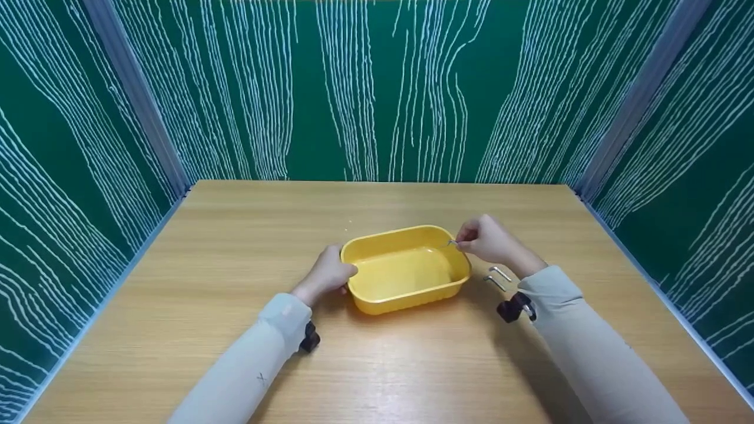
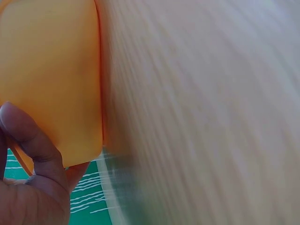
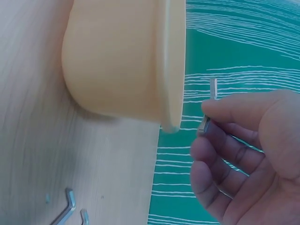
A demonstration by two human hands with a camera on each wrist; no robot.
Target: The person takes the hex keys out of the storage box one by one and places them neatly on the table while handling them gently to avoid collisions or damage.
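Observation:
My left hand (image 1: 327, 272) grips the left end of a yellow plastic tub (image 1: 412, 299), with the thumb over its rim. In the left wrist view, fingers (image 2: 37, 145) lie against the tub's outer wall (image 2: 51, 84). My right hand (image 1: 488, 240) pinches a small metal hex key (image 3: 213, 88) between thumb and fingers. That hex key (image 1: 452, 242) is at the tub's right rim, in the head view. Two more hex keys, one (image 1: 500, 273) behind the other (image 1: 495, 283), lie on the table just right of the tub. No objects show inside the tub.
The wooden table (image 1: 235, 235) is bounded by green walls (image 1: 300, 88) with white wavy lines at the back and both sides. A few tiny pale specks (image 1: 350, 222) lie behind the tub. Dark wrist cameras sit under both sleeves.

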